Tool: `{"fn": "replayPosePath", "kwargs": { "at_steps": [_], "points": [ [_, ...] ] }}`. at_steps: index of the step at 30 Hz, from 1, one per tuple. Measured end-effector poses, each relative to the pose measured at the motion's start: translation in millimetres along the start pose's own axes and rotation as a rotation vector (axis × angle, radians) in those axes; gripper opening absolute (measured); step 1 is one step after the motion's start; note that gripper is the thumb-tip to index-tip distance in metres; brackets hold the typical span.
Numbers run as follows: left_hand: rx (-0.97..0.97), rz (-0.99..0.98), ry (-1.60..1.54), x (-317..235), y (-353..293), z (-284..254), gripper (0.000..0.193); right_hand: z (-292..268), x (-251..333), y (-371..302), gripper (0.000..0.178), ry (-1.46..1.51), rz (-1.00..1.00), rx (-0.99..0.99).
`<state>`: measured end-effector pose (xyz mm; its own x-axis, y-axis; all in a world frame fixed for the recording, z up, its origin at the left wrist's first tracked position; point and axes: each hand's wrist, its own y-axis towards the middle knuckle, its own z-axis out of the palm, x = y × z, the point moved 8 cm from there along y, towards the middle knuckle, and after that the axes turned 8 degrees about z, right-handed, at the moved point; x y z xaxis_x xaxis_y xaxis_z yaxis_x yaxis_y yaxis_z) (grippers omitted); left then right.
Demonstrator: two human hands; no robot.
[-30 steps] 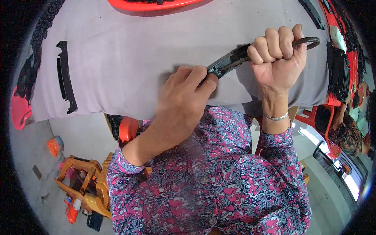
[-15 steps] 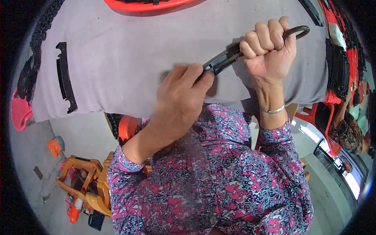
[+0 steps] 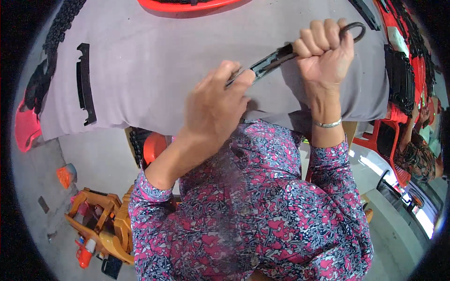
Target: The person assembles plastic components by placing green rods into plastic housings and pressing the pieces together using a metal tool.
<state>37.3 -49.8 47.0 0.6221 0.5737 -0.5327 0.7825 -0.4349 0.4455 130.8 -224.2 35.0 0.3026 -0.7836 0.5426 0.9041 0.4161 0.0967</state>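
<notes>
My right hand (image 3: 324, 58) is closed in a fist round a dark tool with a looped handle (image 3: 362, 32); the loop sticks out past the thumb. From the fist a narrow, black channel-shaped strip (image 3: 271, 62) slants down and left, with the tool's shaft seeming to lie along it. At the strip's lower end is my left hand (image 3: 216, 100), its fingers bent about the tip and slightly blurred. Where exactly the tool meets the strip is hidden by my right fingers. Both hands are above the grey cloth-covered table (image 3: 154, 70).
A black slotted strip (image 3: 85, 86) lies on the cloth at left. Stacked black strips (image 3: 399, 72) sit at the right edge. A red tray (image 3: 197, 6) is at the far side, and black parts are heaped at far left (image 3: 47, 70). Another person (image 3: 417, 157) is at right.
My left fingers have shifted their hold at the strip's lower end, the forefinger now raised along it. The strip has moved slightly up. My right fist stays round the tool.
</notes>
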Motion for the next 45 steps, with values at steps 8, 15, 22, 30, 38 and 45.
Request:
{"fn": "replayPosePath", "kwargs": {
  "at_steps": [8, 15, 22, 30, 38, 45],
  "points": [
    [0.084, -0.171, -0.087, 17.0, -12.1, -21.3, 0.055, 32.0, 2.8, -19.2, 0.049, -0.252, 0.227, -0.186],
    [0.12, -0.17, 0.002, 20.0, -22.2, -10.9, 0.045, 41.1, -28.1, -41.4, 0.038, -1.29, 0.421, -0.356],
    [-0.011, -0.089, 0.016, 16.9, -18.4, -11.1, 0.041, 62.7, -65.0, -38.5, 0.027, -1.682, 0.297, -0.036],
    [-0.067, -0.087, 0.044, 18.8, -18.4, -8.1, 0.038, 58.3, -68.7, -36.6, 0.024, -1.732, 0.305, 0.008],
    [-0.082, -0.087, 0.012, 14.0, -17.2, -7.1, 0.037, 61.4, -67.5, -40.3, 0.034, -1.864, 0.085, 0.204],
    [-0.099, -0.095, -0.015, 11.8, -17.0, -4.8, 0.037, 56.9, -61.1, -40.8, 0.032, -1.812, 0.198, 0.06]
  ]
}}
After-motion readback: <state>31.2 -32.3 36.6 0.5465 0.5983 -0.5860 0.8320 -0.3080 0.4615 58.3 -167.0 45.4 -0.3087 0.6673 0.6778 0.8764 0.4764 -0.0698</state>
